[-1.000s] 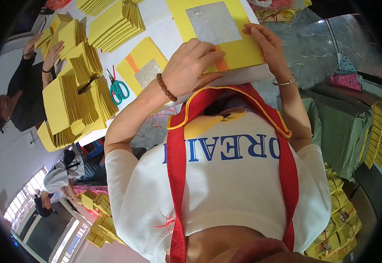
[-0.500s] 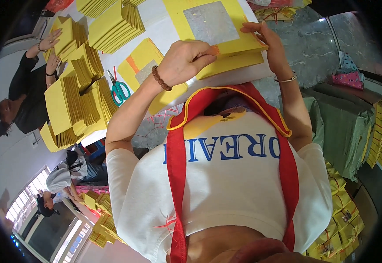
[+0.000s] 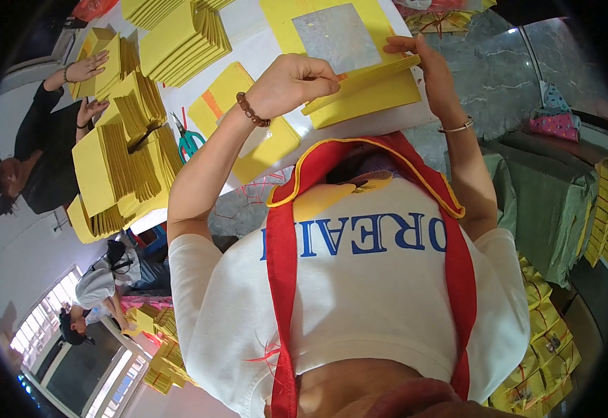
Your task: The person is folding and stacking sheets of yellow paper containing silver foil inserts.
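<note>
Two bare hands work at the near edge of a white bench [image 3: 249, 35], seen from above by the person wearing the camera. Between them is a large sheet of yellow paper [image 3: 286, 35] with a silver square patch [image 3: 336, 38] in its middle. The left hand [image 3: 297, 83], with a beaded bracelet at the wrist, has its thumb and finger pinched together on the near edge of the sheet, beside a bit of orange. The right hand [image 3: 433, 73] is at the other end of that edge, fingers stretched out and somewhat apart; whether it grips the paper or only steadies it, I cannot tell. A second ago the near edge lay flat; now it is raised as a flap [image 3: 366, 78], and another yellow layer [image 3: 368, 104] shows beneath it. The fold looks begun but not yet pressed down. A second patched sheet [image 3: 279, 137] lies partly hidden under the left forearm, and green-handled scissors [image 3: 191, 143] rest to its left. Farther left are stacks of folded yellow paper [image 3: 185, 42], where a co-worker's hands [image 3: 88, 67] have shifted slightly among the piles. On the right, off the bench, stands a green wrapped bundle [image 3: 548, 202].
</note>
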`<state>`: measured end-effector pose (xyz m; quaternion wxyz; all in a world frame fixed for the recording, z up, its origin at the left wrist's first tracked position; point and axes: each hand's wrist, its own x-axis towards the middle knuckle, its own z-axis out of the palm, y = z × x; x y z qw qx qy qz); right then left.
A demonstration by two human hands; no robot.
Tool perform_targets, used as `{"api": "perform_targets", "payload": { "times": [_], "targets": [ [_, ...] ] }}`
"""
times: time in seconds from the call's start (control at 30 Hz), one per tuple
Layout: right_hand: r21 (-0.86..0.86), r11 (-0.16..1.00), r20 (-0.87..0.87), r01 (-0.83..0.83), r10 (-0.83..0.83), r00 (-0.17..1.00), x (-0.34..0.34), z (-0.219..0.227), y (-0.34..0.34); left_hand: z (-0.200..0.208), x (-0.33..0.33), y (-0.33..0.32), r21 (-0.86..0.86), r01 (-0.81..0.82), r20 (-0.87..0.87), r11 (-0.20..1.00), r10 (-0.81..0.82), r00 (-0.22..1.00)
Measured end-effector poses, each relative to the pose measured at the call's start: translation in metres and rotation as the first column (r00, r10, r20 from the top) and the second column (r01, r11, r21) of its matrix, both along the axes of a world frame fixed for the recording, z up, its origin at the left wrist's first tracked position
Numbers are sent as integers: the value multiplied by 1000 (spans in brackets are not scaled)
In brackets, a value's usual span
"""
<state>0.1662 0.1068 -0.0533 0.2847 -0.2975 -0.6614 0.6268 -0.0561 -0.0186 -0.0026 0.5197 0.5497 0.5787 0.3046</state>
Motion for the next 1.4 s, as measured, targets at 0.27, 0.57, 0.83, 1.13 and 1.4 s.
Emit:
{"api": "perform_targets", "payload": {
  "times": [0.27, 0.57, 0.83, 1.13, 1.4],
  "targets": [
    [-79, 997, -17, -8, 6, 1000, -1, -1, 1, -3, -5, 7, -56, 37, 57, 998, -34, 998],
    [-15, 997, -26, -71, 70, 997, 5, -10, 4, -3, -7, 9, -79, 29, 91, 996, -22, 996],
    [1, 994, -51, -106, 106, 993, 6, -14, 5, -2, -10, 13, -124, 85, 135, 989, -68, 989],
    [-3, 993, -86, -116, 115, 990, 8, -15, 7, -2, -9, 14, -124, 99, 148, 987, -80, 986],
    [102, 987, -7, -124, 125, 992, 8, -17, 1, -2, -10, 9, -73, 46, 144, 996, -35, 989]
  ]
}}
